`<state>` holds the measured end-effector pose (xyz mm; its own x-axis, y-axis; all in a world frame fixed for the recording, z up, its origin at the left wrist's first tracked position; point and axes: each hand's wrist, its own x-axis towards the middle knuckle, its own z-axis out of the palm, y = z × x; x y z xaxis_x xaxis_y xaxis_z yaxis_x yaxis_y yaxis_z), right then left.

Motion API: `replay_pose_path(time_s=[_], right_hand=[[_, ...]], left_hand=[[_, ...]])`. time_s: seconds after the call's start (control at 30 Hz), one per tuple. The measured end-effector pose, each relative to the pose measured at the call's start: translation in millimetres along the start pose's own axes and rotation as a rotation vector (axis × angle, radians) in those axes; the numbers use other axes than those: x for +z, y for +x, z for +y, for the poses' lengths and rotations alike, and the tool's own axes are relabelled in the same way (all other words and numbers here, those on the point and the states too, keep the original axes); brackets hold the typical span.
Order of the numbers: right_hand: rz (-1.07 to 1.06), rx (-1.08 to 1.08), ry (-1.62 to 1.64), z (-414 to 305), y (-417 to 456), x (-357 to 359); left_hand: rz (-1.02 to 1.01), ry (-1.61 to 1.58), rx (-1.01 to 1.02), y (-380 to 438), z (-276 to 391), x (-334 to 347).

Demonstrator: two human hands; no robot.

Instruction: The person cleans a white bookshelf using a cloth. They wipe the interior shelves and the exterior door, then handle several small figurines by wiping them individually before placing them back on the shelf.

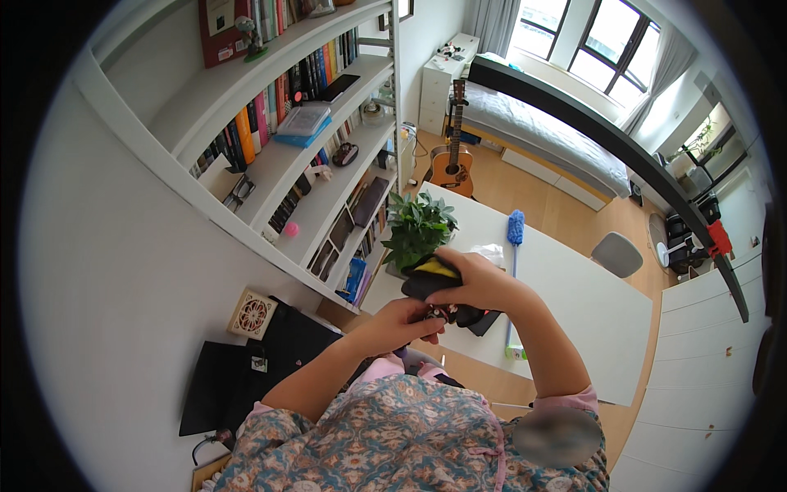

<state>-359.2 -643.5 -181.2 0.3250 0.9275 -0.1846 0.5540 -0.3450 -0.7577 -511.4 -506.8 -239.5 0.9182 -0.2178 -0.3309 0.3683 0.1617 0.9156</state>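
Observation:
My left hand [399,323] holds a small dark figurine [438,312] with coloured details, its fingers curled round the lower part. In my right hand [482,280] is a dark cloth [430,284] with a yellow patch, pinched just above the figurine. The cloth and the figurine touch or overlap; the fingers hide where they meet. Both hands are over the near left side of a white table [578,313]. A leafy green potted plant [421,224] stands right behind them.
A blue fluffy duster [515,230] lies along the table near white tissue [489,251]. White bookshelves [289,178] with books and ornaments rise at the left. A black bag [215,384] sits below them. A grey chair [616,255] stands at the far side, an acoustic guitar [452,169] beyond.

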Motion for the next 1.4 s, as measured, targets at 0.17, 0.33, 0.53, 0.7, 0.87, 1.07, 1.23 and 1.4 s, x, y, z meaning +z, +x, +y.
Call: replay_pose_path(time_s=[0.17, 0.33, 0.53, 0.7, 0.87, 1.07, 1.23, 1.4], right_hand=[[0.246, 0.026, 0.300, 45.7, -20.6, 5.2], [0.442, 0.164, 0.802, 35.4, -33.8, 28.6], [0.384, 0.039, 0.909, 30.9, -18.5, 46.7], [0.389, 0.034, 0.831, 40.5, -23.1, 48.0], [0.387, 0.077, 0.715, 34.0, -23.4, 37.0], [0.458, 0.025, 0.727, 32.8, -18.5, 34.7], [0.496, 0.099, 0.642, 28.8, -15.8, 27.2], [0.643, 0.153, 0.922, 42.1, -24.6, 40.9]], left_hand=[[0.178, 0.037, 0.225, -1.7, -9.6, 5.7], [0.290, 0.090, 0.302, 13.2, -20.9, 6.4], [0.336, 0.060, 0.261, 18.3, -15.8, 6.9], [0.344, 0.072, 0.259, 26.5, -21.0, 5.5], [0.317, 0.088, 0.294, 29.4, -14.3, 4.9], [0.308, 0.283, 0.314, 31.3, -5.4, -1.0], [0.272, 0.124, 0.361, 33.1, -7.8, -9.7], [0.311, 0.017, 0.399, 28.4, -0.8, -19.2]])
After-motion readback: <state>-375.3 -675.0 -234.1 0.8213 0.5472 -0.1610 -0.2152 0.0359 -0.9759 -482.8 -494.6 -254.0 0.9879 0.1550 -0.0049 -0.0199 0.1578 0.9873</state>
